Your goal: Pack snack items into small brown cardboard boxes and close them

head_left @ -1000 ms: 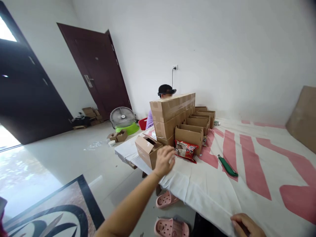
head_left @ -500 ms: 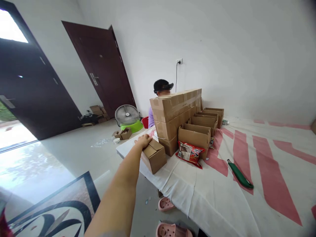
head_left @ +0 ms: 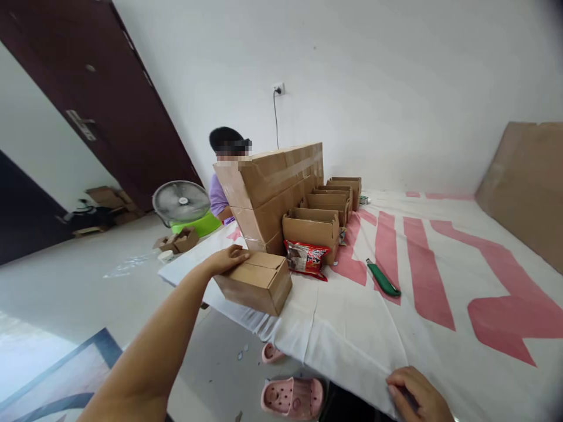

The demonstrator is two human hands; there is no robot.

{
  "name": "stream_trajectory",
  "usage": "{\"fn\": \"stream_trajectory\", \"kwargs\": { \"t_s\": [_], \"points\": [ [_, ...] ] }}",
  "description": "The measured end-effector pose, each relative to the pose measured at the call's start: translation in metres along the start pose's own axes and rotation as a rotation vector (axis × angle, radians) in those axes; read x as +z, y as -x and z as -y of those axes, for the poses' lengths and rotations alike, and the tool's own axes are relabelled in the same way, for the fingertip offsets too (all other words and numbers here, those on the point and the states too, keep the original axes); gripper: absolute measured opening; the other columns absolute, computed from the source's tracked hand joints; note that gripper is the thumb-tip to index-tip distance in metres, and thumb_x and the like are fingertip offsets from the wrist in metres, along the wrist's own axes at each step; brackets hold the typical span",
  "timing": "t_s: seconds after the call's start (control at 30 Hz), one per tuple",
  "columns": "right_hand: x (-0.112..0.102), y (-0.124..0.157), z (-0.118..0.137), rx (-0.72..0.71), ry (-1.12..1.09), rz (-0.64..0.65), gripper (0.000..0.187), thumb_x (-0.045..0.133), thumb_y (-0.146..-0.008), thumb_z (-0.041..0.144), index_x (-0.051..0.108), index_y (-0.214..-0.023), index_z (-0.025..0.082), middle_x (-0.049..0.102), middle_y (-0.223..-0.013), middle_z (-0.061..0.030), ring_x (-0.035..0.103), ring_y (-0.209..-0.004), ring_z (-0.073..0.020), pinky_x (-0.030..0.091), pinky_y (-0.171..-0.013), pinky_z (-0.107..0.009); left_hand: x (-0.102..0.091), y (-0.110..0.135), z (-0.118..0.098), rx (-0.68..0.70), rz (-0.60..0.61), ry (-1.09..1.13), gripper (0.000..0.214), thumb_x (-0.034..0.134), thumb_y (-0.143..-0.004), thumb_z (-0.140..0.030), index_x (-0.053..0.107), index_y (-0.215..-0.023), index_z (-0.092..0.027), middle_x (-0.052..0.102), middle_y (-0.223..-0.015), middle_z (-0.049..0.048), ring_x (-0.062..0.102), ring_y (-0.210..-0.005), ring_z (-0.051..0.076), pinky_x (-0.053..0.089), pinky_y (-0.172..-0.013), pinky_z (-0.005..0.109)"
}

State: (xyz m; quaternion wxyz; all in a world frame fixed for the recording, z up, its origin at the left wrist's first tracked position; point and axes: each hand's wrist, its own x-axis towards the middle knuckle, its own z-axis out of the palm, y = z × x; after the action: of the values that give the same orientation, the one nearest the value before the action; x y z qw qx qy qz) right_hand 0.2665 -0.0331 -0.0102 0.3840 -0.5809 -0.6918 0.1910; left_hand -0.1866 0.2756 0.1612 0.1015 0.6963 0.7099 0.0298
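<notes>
- One carton (head_left: 253,284) on the tabletop (head_left: 347,319), my left hand (head_left: 226,261) atop it.
- My right hand (head_left: 417,392) curls at the tabletop's edge.
- Both grips: I cannot tell.

My feed shows a white-and-pink cloth-covered table (head_left: 343,328): closed brown cardboard box (head_left: 259,287) near left, slim green-handled cutter (head_left: 384,279) right.

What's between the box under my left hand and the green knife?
In the head view, the red packet, right by the box, then cloth up to the knife.

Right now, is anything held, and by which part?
Can't tell: left hand touches brown cardboard box, far top end; right hand, printed white cloth, near edge.
</notes>
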Motion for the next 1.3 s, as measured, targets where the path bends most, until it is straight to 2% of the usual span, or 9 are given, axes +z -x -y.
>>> {"fn": "stream_trajectory", "kwargs": {
  "t_s": [0.2,0.4,0.53,0.67,0.77,0.83,1.03,1.17,1.3],
  "points": [
    [0.002,0.003,0.006,0.025,-0.041,0.004,0.024,0.047,-0.093,0.037,0.065,-0.081,0.025,0.067,-0.079,-0.0067,0.064,-0.074,-0.0215,0.054,-0.069,-0.033,0.031,0.051,-0.054,0.208,0.091,0.172,0.075,0.049,-0.072,-0.071,0.053,-0.129,-0.023,0.067,-0.126,0.0071,0.063,-0.111,0.029,0.047,-0.096,0.035],
    [-0.01,-0.007,-0.002,0.16,-0.157,0.038,0.02,0.052,-0.087,0.036,0.066,-0.086,0.022,0.07,-0.082,-0.0058,0.066,-0.075,-0.0212,0.054,-0.07,-0.032,0.071,0.086,-0.118,0.367,0.029,0.474,0.061,0.055,-0.074,-0.058,0.056,-0.126,-0.026,0.06,-0.132,0.0053,0.052,-0.125,0.028,0.038,-0.109,0.038],
    [-0.039,-0.05,-0.017,0.191,-0.087,-0.069,0.027,0.053,-0.085,0.04,0.067,-0.095,0.02,0.072,-0.091,-0.0075,0.066,-0.078,-0.0215,0.054,-0.071,-0.033,0.088,0.101,-0.154,0.461,0.141,0.721,0.06,0.059,-0.074,-0.05,0.055,-0.128,-0.025,0.057,-0.134,0.0067,0.052,-0.124,0.028,0.04,-0.108,0.039],
    [-0.055,-0.112,-0.041,0.115,0.176,-0.11,0.028,0.052,-0.082,0.032,0.068,-0.102,0.02,0.069,-0.111,-0.0108,0.062,-0.103,-0.0267,0.051,-0.087,-0.041,0.099,0.113,-0.182,0.482,0.209,0.863,0.052,0.062,-0.074,-0.041,0.058,-0.124,-0.026,0.057,-0.132,0.0068,0.052,-0.123,0.028,0.04,-0.106,0.039],
    [-0.049,-0.148,-0.059,0.108,0.244,-0.091,0.033,0.055,-0.078,0.021,0.067,-0.108,0.018,0.066,-0.12,-0.0131,0.057,-0.114,-0.0279,0.043,-0.1,-0.042,0.103,0.119,-0.196,0.436,0.255,0.981,0.049,0.064,-0.071,-0.036,0.06,-0.119,-0.026,0.058,-0.128,0.0065,0.054,-0.118,0.028,0.044,-0.1,0.038],
    [-0.042,-0.164,-0.066,0.115,0.277,-0.069,0.039,0.058,-0.076,0.019,0.066,-0.114,0.019,0.065,-0.123,-0.0122,0.057,-0.114,-0.0279,0.043,-0.1,-0.04,0.104,0.123,-0.2,0.416,0.292,1.051,0.051,0.066,-0.069,-0.035,0.057,-0.118,-0.027,0.059,-0.121,0.0054,0.059,-0.107,0.026,0.049,-0.09,0.035],
    [-0.033,-0.175,-0.068,0.159,0.359,-0.012,0.046,0.064,-0.072,0.024,0.066,-0.118,0.021,0.07,-0.113,-0.0115,0.06,-0.103,-0.0278,0.044,-0.089,-0.035,0.115,0.138,-0.209,0.368,0.446,1.33,0.047,0.061,-0.065,-0.037,0.046,-0.109,-0.027,0.057,-0.09,-0.0018,0.059,-0.068,0.014,0.046,-0.061,0.026],
    [-0.053,-0.164,-0.063,0.199,0.383,-0.008,0.045,0.052,-0.078,0.022,0.064,-0.121,0.018,0.071,-0.111,-0.0113,0.062,-0.099,-0.0254,0.045,-0.083,-0.032,0.13,0.149,-0.215,0.402,0.587,1.507,0.048,0.061,-0.065,-0.036,0.043,-0.108,-0.026,0.057,-0.088,-0.0022,0.057,-0.064,0.012,0.044,-0.059,0.024],
    [-0.098,-0.151,-0.051,0.276,0.39,-0.049,0.043,0.036,-0.085,0.025,0.063,-0.117,0.016,0.073,-0.096,-0.009,0.066,-0.085,-0.0228,0.049,-0.073,-0.032,0.14,0.151,-0.216,0.483,0.701,1.677,0.044,0.064,-0.069,-0.032,0.045,-0.109,-0.025,0.058,-0.089,-0.0023,0.056,-0.064,0.012,0.042,-0.06,0.024]
  ]
}}
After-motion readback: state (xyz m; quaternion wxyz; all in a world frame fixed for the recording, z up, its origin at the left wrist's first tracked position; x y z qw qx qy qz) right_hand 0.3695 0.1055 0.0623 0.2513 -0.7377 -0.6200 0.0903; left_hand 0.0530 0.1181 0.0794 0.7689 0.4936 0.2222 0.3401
